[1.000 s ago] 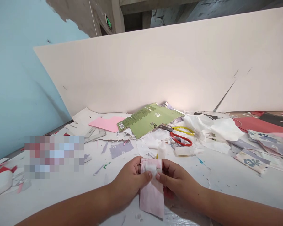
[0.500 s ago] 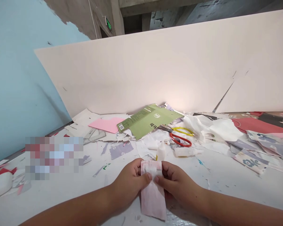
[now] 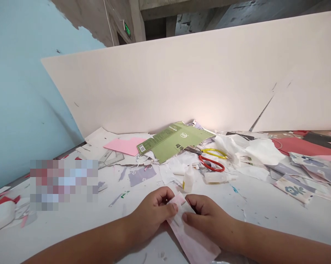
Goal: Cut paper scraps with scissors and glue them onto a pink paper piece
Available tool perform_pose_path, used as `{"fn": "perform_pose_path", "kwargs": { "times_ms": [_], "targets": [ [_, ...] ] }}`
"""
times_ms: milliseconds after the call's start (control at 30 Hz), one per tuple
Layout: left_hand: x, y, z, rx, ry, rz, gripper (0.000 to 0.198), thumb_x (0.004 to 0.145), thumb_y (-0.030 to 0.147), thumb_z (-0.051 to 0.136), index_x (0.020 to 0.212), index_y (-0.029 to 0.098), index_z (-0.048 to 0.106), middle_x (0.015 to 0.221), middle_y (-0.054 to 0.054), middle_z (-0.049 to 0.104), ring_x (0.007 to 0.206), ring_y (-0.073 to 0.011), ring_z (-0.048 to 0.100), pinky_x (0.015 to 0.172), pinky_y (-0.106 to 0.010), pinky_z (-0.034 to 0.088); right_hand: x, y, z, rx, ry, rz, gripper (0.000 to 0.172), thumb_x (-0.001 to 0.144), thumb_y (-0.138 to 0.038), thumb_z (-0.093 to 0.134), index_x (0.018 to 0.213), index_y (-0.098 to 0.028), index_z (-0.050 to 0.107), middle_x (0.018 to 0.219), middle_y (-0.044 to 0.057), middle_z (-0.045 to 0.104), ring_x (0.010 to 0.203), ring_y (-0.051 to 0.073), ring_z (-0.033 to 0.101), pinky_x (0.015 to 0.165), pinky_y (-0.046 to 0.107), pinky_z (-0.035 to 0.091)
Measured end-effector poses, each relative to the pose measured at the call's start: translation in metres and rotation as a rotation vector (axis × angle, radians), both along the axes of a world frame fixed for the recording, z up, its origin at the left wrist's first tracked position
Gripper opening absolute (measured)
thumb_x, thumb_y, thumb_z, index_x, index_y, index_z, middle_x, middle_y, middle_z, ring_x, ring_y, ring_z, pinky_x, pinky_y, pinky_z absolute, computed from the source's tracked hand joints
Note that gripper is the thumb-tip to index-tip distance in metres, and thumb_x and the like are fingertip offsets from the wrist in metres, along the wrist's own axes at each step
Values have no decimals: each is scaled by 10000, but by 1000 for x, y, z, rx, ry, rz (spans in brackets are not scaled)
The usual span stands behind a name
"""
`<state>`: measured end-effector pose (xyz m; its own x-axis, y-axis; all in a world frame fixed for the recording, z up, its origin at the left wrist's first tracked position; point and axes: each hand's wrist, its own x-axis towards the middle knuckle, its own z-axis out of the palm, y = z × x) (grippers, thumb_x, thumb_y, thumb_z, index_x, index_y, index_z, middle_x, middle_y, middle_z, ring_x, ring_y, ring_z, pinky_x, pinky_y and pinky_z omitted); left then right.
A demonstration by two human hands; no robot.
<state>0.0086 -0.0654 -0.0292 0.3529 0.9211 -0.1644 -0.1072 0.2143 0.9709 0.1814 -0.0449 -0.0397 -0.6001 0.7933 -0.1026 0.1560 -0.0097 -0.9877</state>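
A strip of pale pink paper or cloth (image 3: 194, 240), folded at its top end, lies slanted between my two hands, its lower end toward the bottom right. My left hand (image 3: 156, 211) pinches it near the top left edge, thumb on the front face. My right hand (image 3: 206, 216) grips its right edge, with the thumb on top and curled fingers behind. Just beyond the hands stands a small white squeeze bottle (image 3: 188, 179). Another translucent bottle (image 3: 217, 178) lies on its side to the right.
Scissors (image 3: 209, 159) with one yellow and one red handle rest by a green printed card (image 3: 176, 143). Pink card (image 3: 124, 146), white scraps and red paper (image 3: 303, 147) lie along the back. A white board (image 3: 182, 84) rises behind the table. A blurred patch covers the left side.
The pink strip has turned so its lower end swings to the right. My hands have shifted slightly, and more of the standing bottle shows.
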Motion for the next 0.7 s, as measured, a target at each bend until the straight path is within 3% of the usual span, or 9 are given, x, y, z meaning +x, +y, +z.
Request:
{"fn": "perform_pose_path", "kwargs": {
  "times_ms": [133, 267, 400, 567, 700],
  "targets": [
    [0, -1, 2, 44, 168, -34, 236, 720, 368, 618, 739, 142, 550, 593, 32, 473, 513, -80, 411, 496, -215, 321, 2, 0, 3, 89, -23, 5, 169, 719, -319, 582, 701, -159, 532, 650, -24, 476, 603, 115, 426, 554, 231, 340],
    [-2, 2, 0, 64, 163, -6, 264, 715, 401, 610, 703, 160, 503, 556, 41, 455, 479, -84, 400, 484, -224, 311, 2, 2, 5, -28, -38, 17, 265, 734, -410, 557, 709, -151, 506, 631, -24, 451, 556, 96, 387, 512, 221, 315],
    [-7, 5, -3, 25, 138, -118, 286, 655, 380, 660, 682, 145, 498, 597, 45, 405, 547, -85, 375, 532, -224, 295, 2, 3, 7, -61, -71, 66, 307, 694, -381, 604, 585, -166, 413, 545, -67, 336, 497, 61, 286, 457, 197, 239],
    [-9, 6, -4, 92, 232, -47, 248, 695, 355, 624, 711, 136, 509, 616, 39, 407, 567, -89, 355, 537, -227, 276, 2, 5, 7, -68, -26, 37, 250, 699, -371, 607, 688, -150, 490, 618, -41, 432, 534, 73, 367, 491, 201, 290],
    [-7, 5, -1, 45, 188, -48, 231, 701, 335, 608, 680, 143, 481, 598, 46, 396, 551, -86, 346, 531, -226, 272, 4, 7, 7, -108, -67, 16, 245, 662, -347, 643, 668, -143, 508, 587, -46, 439, 513, 68, 367, 476, 197, 282]
  ]
}}
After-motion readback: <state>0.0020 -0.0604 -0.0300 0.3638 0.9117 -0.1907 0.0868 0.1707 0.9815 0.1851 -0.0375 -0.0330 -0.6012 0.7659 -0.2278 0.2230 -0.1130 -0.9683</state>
